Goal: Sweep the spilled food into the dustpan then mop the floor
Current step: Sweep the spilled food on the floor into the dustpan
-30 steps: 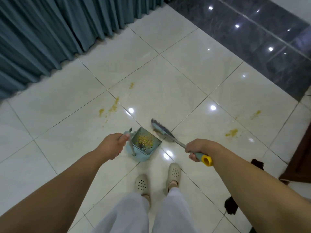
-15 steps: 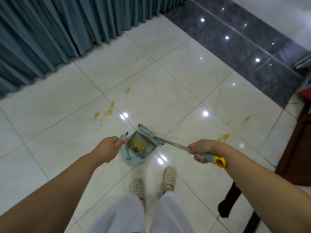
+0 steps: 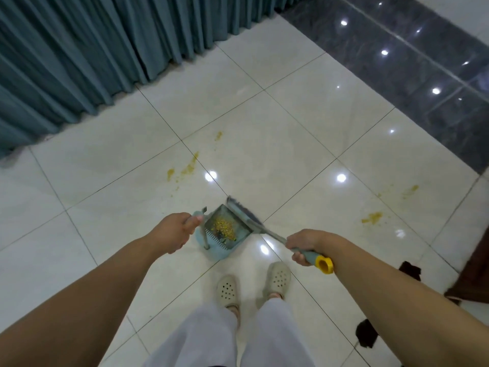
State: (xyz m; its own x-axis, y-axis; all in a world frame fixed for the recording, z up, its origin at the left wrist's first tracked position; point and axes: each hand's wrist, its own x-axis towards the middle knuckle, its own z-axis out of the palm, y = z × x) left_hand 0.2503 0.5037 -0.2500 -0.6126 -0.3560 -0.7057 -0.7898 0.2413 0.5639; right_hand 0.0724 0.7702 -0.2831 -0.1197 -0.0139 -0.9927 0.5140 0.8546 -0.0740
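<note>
You gripped the dustpan point(image 3: 225, 234) handle in your left hand point(image 3: 176, 231), the broom point(image 3: 254, 221) in your right hand point(image 3: 304, 245); one yellow pile sat inside, floor point(image 3: 291, 128) smears point(image 3: 371, 218) remained, mopping not started

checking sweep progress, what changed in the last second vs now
The broom head moved from the floor just right of the dustpan up onto the pan's open right edge. The pile of yellow food in the pan looks about the same. Unchanged: the left hand holds the dustpan handle, the right hand grips the broom handle, and the spills on the floor remain.
</note>
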